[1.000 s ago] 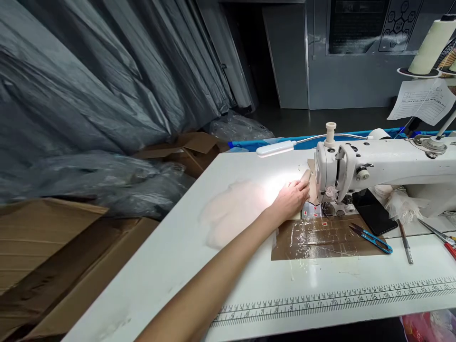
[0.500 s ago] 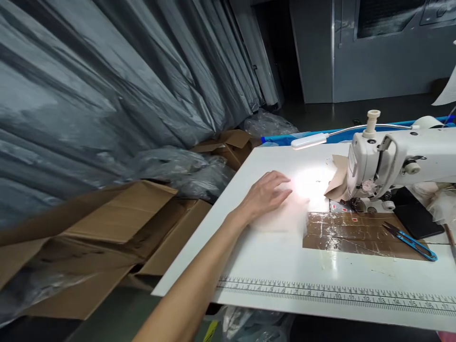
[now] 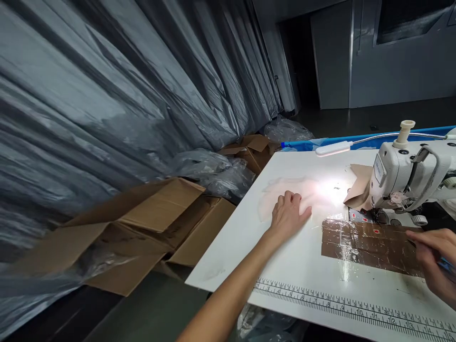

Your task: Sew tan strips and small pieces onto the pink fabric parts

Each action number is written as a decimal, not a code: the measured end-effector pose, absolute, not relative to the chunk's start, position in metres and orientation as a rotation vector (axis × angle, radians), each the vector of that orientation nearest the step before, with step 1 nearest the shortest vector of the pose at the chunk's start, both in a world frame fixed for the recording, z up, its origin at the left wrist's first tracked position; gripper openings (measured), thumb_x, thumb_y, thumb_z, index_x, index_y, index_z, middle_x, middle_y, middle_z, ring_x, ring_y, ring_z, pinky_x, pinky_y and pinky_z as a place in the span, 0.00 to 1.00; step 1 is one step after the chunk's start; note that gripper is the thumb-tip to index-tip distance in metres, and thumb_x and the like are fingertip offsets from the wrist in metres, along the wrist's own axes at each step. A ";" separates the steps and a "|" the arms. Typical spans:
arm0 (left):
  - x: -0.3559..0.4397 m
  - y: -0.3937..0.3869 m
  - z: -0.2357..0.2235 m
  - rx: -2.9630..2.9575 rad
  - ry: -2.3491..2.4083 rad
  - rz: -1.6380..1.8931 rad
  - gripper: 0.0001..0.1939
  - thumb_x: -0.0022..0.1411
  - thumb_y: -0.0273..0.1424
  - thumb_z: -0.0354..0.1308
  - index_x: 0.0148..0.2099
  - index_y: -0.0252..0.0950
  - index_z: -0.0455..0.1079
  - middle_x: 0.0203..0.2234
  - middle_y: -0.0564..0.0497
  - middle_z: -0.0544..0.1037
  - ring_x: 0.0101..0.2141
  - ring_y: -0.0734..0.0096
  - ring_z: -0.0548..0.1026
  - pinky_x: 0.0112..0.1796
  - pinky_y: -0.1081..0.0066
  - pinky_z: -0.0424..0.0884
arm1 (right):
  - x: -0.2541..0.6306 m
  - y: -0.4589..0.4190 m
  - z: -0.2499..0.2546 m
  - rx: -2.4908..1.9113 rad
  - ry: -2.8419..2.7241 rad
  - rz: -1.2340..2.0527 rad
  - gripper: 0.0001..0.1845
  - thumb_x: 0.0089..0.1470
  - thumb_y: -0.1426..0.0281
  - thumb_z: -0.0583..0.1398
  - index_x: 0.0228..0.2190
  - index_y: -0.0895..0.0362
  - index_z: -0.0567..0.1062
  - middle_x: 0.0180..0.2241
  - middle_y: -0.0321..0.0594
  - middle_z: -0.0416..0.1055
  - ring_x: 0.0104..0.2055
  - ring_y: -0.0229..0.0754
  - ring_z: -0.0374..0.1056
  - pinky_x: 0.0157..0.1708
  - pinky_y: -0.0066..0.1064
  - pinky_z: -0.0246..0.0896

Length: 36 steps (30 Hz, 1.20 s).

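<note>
A thin, see-through pale pink fabric piece (image 3: 272, 194) lies on the white sewing table, washed out by the lamp's glare. My left hand (image 3: 287, 216) rests at its near edge, fingers curled down onto it and the thumb pointing right. At the right edge of the view, my right hand (image 3: 436, 254) is closed around blue-handled thread snips (image 3: 447, 267); their dark tip shows near the fingers and the rest is mostly hidden. Beneath that hand's fingertips is a brown taped sheet (image 3: 366, 244). The white sewing machine (image 3: 399, 175) stands just behind.
Lit by a small lamp (image 3: 334, 148), the table (image 3: 245, 237) has a printed ruler (image 3: 331, 304) along its front edge. A folded brown card (image 3: 359, 185) leans by the machine head. Open cardboard boxes (image 3: 160, 204) and clear plastic bags (image 3: 217, 168) sit left, before a grey curtain (image 3: 142, 85).
My left hand has curled its fingers onto the fabric, which now spreads out beyond it. My right hand has come into view and taken up the snips. The view has shifted left.
</note>
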<state>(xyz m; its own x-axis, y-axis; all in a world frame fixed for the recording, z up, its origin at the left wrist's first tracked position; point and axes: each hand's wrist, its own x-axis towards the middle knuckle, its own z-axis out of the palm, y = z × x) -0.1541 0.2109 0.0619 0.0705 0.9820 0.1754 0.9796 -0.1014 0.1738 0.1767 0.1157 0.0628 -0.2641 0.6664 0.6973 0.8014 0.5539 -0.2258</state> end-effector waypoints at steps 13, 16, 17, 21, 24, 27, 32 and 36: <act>-0.154 0.222 0.061 1.912 1.807 0.905 0.10 0.57 0.36 0.58 0.27 0.38 0.68 0.30 0.52 0.73 0.31 0.67 0.71 0.36 0.66 0.68 | 0.118 0.153 0.054 -0.962 -2.261 -0.070 0.21 0.65 0.71 0.47 0.56 0.57 0.65 0.49 0.53 0.70 0.49 0.50 0.71 0.43 0.42 0.75; -0.158 0.221 0.063 1.848 1.772 0.925 0.10 0.57 0.36 0.57 0.26 0.38 0.71 0.30 0.51 0.76 0.30 0.68 0.72 0.34 0.68 0.67 | 0.092 0.178 0.039 -1.018 -2.274 -0.064 0.22 0.64 0.70 0.47 0.56 0.63 0.65 0.55 0.60 0.65 0.58 0.57 0.63 0.51 0.50 0.70; -0.160 0.221 0.065 1.830 1.762 0.927 0.10 0.56 0.37 0.57 0.26 0.38 0.72 0.31 0.50 0.77 0.30 0.68 0.72 0.33 0.68 0.68 | 0.086 0.187 0.033 -1.059 -2.289 -0.068 0.22 0.63 0.69 0.49 0.56 0.65 0.65 0.55 0.62 0.64 0.59 0.60 0.61 0.53 0.53 0.68; -0.165 0.220 0.068 1.763 1.716 0.936 0.12 0.56 0.37 0.56 0.25 0.37 0.73 0.36 0.48 0.80 0.35 0.65 0.76 0.35 0.68 0.69 | 0.079 0.205 0.012 -1.143 -2.326 -0.107 0.22 0.62 0.70 0.50 0.53 0.69 0.68 0.55 0.66 0.65 0.60 0.63 0.59 0.54 0.59 0.63; -0.168 0.220 0.069 1.722 1.681 0.933 0.13 0.54 0.37 0.56 0.23 0.36 0.73 0.38 0.47 0.80 0.37 0.63 0.77 0.35 0.68 0.70 | 0.081 0.203 0.013 -1.104 -2.297 -0.118 0.20 0.63 0.73 0.48 0.51 0.69 0.69 0.55 0.64 0.64 0.61 0.61 0.58 0.56 0.56 0.62; -0.171 0.220 0.069 1.696 1.635 0.928 0.13 0.52 0.38 0.57 0.22 0.36 0.74 0.39 0.45 0.80 0.37 0.62 0.77 0.34 0.68 0.70 | 0.085 0.197 0.023 -1.006 -2.286 -0.076 0.18 0.61 0.76 0.48 0.47 0.68 0.71 0.51 0.63 0.65 0.57 0.59 0.60 0.53 0.52 0.64; -0.171 0.222 0.072 1.703 1.621 1.042 0.12 0.52 0.38 0.58 0.25 0.35 0.75 0.38 0.44 0.80 0.38 0.62 0.77 0.34 0.69 0.70 | 0.088 0.194 0.030 -0.908 -2.298 -0.015 0.12 0.59 0.78 0.51 0.40 0.62 0.73 0.47 0.57 0.67 0.48 0.54 0.65 0.45 0.48 0.68; -0.150 0.208 0.077 1.790 1.558 1.103 0.10 0.55 0.35 0.56 0.29 0.34 0.74 0.31 0.47 0.79 0.30 0.69 0.74 0.29 0.71 0.68 | 0.086 0.194 0.034 -0.859 -2.194 0.111 0.13 0.60 0.76 0.49 0.41 0.60 0.72 0.44 0.53 0.68 0.45 0.50 0.68 0.43 0.44 0.70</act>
